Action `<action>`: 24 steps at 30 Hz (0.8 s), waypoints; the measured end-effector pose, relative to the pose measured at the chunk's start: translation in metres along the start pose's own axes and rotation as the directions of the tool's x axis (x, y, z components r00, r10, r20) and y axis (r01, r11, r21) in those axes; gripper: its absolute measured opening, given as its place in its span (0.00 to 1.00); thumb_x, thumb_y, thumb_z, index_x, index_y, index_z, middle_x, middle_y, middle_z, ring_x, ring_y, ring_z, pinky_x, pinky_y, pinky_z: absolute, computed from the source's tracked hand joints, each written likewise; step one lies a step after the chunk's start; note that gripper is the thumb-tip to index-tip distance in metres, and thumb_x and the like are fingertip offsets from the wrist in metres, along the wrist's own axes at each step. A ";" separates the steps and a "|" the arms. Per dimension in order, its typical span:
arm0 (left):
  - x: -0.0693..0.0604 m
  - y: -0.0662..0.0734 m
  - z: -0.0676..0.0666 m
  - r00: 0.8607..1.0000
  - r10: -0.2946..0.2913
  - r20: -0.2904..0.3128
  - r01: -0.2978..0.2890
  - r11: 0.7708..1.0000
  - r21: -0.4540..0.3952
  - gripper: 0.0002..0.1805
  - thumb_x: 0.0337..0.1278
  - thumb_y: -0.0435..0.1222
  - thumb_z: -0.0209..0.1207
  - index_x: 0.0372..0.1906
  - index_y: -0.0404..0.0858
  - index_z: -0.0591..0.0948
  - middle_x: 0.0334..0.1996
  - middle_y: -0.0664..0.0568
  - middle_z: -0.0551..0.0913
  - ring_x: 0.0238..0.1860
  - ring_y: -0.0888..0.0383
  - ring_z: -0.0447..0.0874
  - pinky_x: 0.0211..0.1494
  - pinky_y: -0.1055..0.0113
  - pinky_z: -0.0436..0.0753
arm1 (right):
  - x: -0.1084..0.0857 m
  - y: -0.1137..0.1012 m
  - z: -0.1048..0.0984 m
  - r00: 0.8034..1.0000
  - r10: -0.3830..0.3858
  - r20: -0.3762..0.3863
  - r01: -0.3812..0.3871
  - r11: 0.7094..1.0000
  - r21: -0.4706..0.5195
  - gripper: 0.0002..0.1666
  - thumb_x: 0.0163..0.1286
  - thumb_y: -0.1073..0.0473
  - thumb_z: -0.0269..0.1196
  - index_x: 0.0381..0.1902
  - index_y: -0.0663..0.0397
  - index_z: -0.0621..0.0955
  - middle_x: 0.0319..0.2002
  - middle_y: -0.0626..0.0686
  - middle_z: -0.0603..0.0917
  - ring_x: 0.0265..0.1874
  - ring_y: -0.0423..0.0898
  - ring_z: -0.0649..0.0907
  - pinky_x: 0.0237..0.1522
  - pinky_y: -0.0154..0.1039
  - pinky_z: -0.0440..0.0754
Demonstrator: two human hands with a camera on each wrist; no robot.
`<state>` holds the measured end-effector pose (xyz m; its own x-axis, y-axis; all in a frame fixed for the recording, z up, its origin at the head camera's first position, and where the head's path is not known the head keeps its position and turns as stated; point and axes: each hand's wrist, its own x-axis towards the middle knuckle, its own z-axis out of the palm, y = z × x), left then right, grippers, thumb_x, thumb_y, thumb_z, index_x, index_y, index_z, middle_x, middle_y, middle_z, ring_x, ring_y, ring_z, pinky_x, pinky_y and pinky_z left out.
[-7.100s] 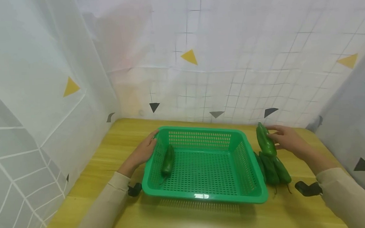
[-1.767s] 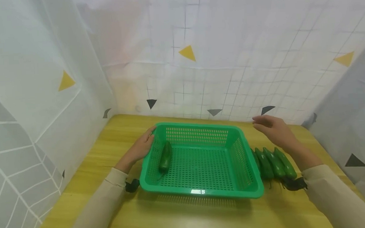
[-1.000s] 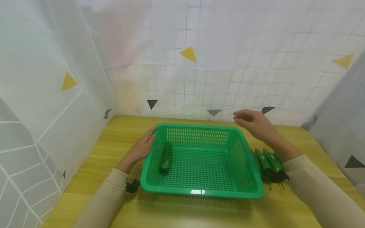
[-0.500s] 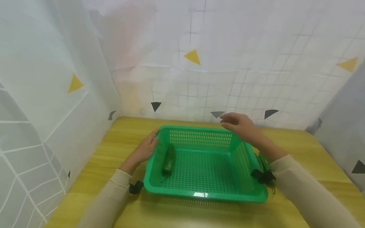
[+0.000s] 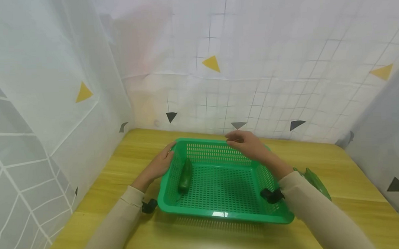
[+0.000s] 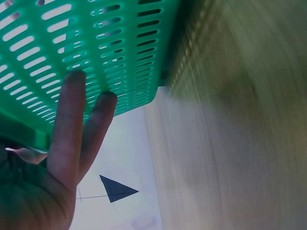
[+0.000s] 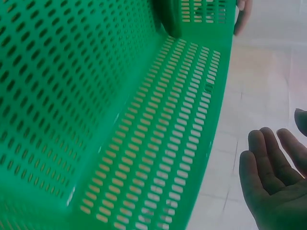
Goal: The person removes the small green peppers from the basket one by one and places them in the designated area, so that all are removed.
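A green plastic basket (image 5: 220, 214) with slotted walls sits on the wooden table. Inside it, along the left wall, lies one long green pepper (image 5: 185, 176). My left hand (image 5: 159, 163) holds the basket's left rim near the back corner; in the left wrist view two straight fingers (image 6: 69, 124) lie against the outer wall. Above the basket's back rim hovers my right hand (image 5: 248, 144), empty, its fingers loosely bent, as the right wrist view also shows. More green peppers (image 5: 317, 184) lie on the table right of the basket, partly hidden by my right sleeve.
The wooden table (image 5: 208, 241) reaches back to a pale patterned cloth (image 5: 191, 91), which also hangs along both sides. A black wrist mount (image 5: 272, 195) on my right arm hangs over the basket's right end.
Earlier my right hand held a pepper at the right; that pepper was laid in the row. The empty hand has since swung left over the basket. My left hand stays at the rim.
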<state>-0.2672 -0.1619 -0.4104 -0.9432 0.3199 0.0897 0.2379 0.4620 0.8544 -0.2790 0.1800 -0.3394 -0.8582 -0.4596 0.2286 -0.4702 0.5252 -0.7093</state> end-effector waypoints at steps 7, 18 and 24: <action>0.001 -0.001 -0.001 1.000 0.008 -0.005 -0.008 1.000 0.012 0.29 0.84 0.41 0.34 0.82 0.38 0.50 0.80 0.40 0.52 0.78 0.40 0.48 0.76 0.41 0.53 | 0.012 -0.006 0.021 0.998 -0.032 0.059 0.031 0.999 0.015 0.23 0.76 0.58 0.61 0.61 0.69 0.79 0.55 0.64 0.84 0.54 0.59 0.83 0.56 0.56 0.80; 0.005 0.002 0.003 1.000 0.012 -0.021 -0.012 1.000 0.027 0.29 0.84 0.41 0.34 0.82 0.39 0.52 0.79 0.40 0.54 0.78 0.40 0.51 0.76 0.42 0.55 | 0.024 -0.007 0.047 0.987 0.020 0.161 -0.028 0.998 0.048 0.25 0.78 0.56 0.59 0.64 0.67 0.77 0.60 0.62 0.81 0.59 0.60 0.79 0.59 0.56 0.78; 0.002 0.002 0.003 1.000 0.006 -0.015 -0.005 0.999 0.041 0.29 0.84 0.41 0.34 0.82 0.39 0.51 0.79 0.38 0.54 0.77 0.37 0.53 0.74 0.38 0.57 | 0.032 -0.012 0.062 0.973 0.081 0.216 -0.089 0.996 0.027 0.24 0.79 0.56 0.58 0.64 0.66 0.78 0.60 0.62 0.80 0.59 0.58 0.79 0.59 0.54 0.79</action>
<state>-0.2684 -0.1576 -0.4102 -0.9452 0.3103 0.1020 0.2520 0.4942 0.8320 -0.2882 0.1142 -0.3650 -0.8290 -0.5588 0.0209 -0.3861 0.5449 -0.7443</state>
